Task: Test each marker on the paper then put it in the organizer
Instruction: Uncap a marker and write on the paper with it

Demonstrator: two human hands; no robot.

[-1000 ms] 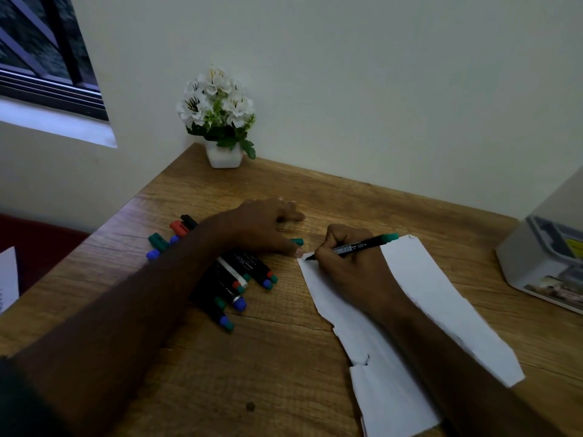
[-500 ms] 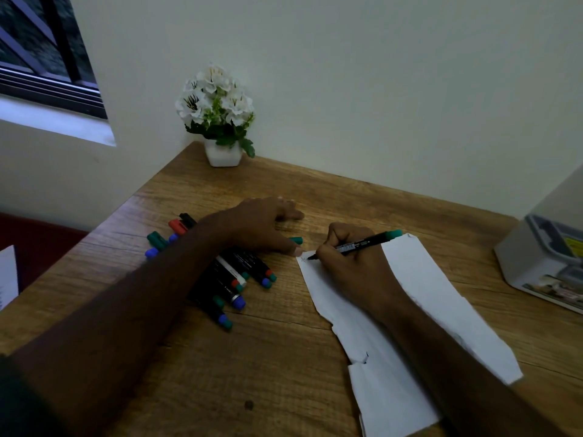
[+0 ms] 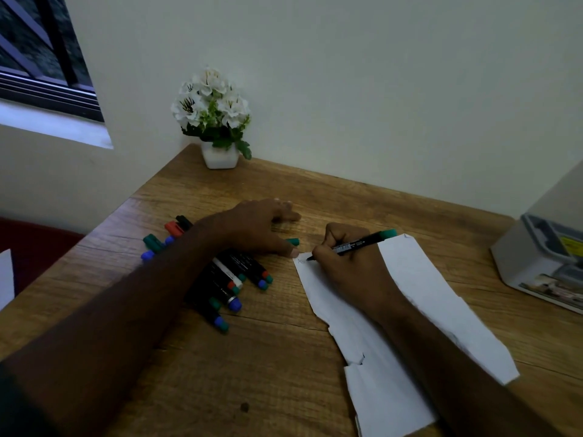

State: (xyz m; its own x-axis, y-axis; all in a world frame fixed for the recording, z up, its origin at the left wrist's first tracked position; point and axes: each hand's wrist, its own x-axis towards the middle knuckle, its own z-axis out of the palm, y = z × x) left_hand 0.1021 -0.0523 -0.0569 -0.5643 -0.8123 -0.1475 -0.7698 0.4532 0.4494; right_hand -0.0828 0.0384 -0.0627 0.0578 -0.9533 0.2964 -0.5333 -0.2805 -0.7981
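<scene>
Little has moved since the earlier frame: the right hand still pinches the green marker, tip on the paper's far corner, where the left hand's spread fingers rest, or the sheet could slide.

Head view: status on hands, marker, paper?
Right hand in writing grip on green-capped marker, tip on paper. Left hand flat on table, over marker pile. Nothing obstructing.
</scene>
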